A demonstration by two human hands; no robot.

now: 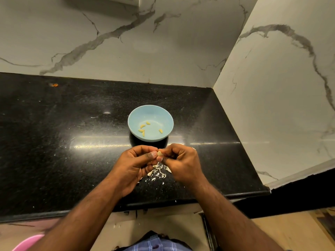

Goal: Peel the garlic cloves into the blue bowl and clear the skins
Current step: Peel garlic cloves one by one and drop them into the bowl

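Note:
A light blue bowl (134, 115) stands on the black counter and holds several yellowish peeled cloves (143, 126). Just in front of the bowl my left hand (135, 164) and my right hand (181, 163) meet above the counter. Both pinch one pale garlic clove (159, 153) between their fingertips. Under the hands a small heap of white garlic skins (159, 172) lies scattered on the counter. Part of that heap is hidden by my fingers.
The black granite counter (72, 142) runs left and ends at a marble wall (272, 115) on the right. An orange speck (54, 85) lies at the back left. A pink object (27, 243) shows below the counter edge at the lower left.

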